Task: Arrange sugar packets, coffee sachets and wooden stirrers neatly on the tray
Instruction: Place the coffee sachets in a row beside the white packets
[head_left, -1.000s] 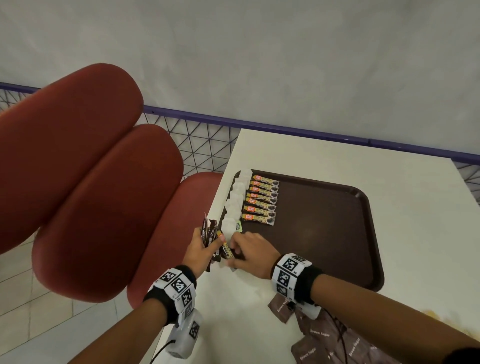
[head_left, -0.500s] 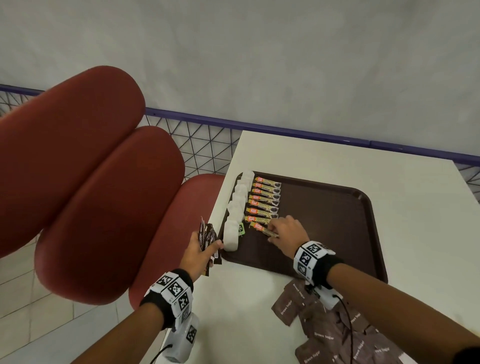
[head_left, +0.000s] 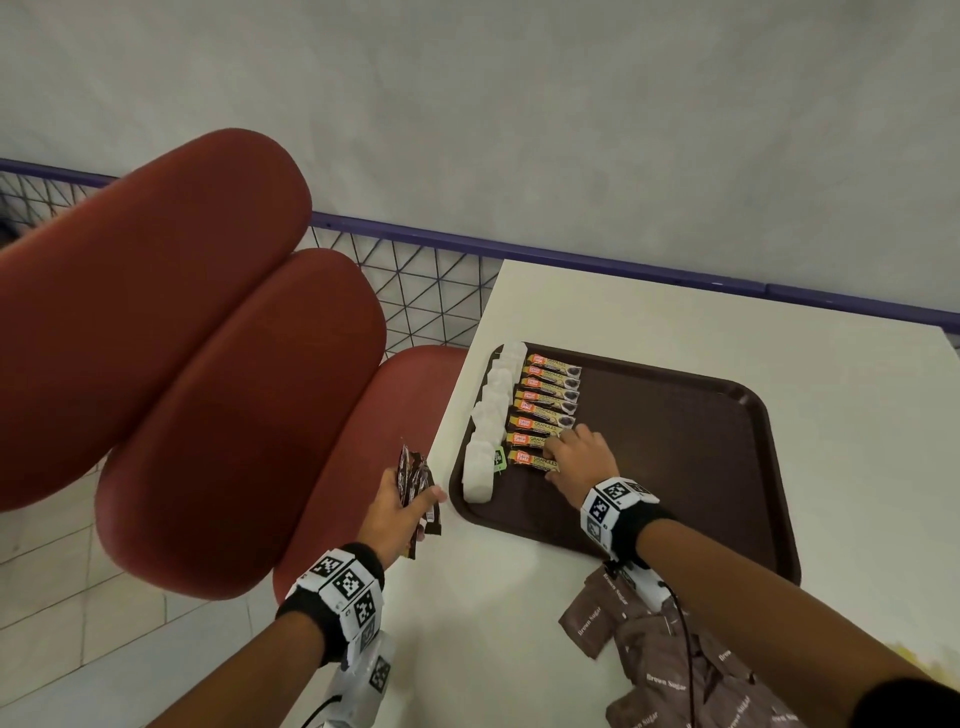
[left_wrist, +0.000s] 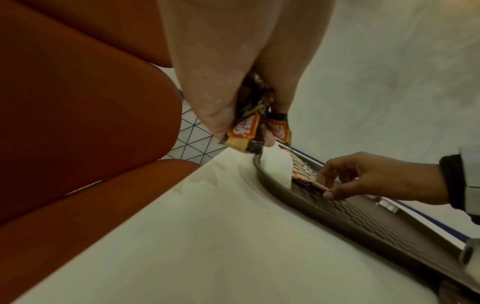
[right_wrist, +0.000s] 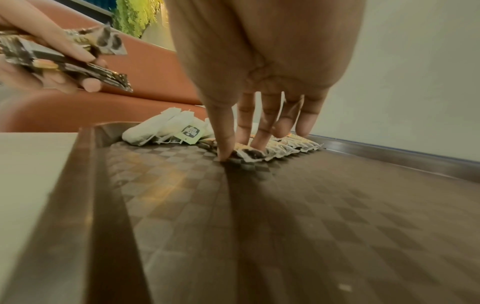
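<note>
Head view: on the bench (head_left: 519, 649), the right hand (head_left: 582, 460) rests straight fingers on the nearest coffee sachet (head_left: 531, 460) in the tray (head_left: 727, 467). Left wrist view: the left hand (left_wrist: 221, 67) grips spare sachets (left_wrist: 244, 129). Right wrist view: fingertips (right_wrist: 225, 153) press the sachet's end.

Browns, orange and white on a pale bench

The tray (head_left: 675, 441) is dark brown with a woven checker texture; the coffee sachets (head_left: 545, 400) are gold and black with orange-red labels; the tea bags (head_left: 488, 421) are white; the sugar packets (head_left: 660, 670) are brown with white lettering; the bench (head_left: 493, 623) is off-white; the seat cushions (head_left: 208, 389) are rust red.
</note>
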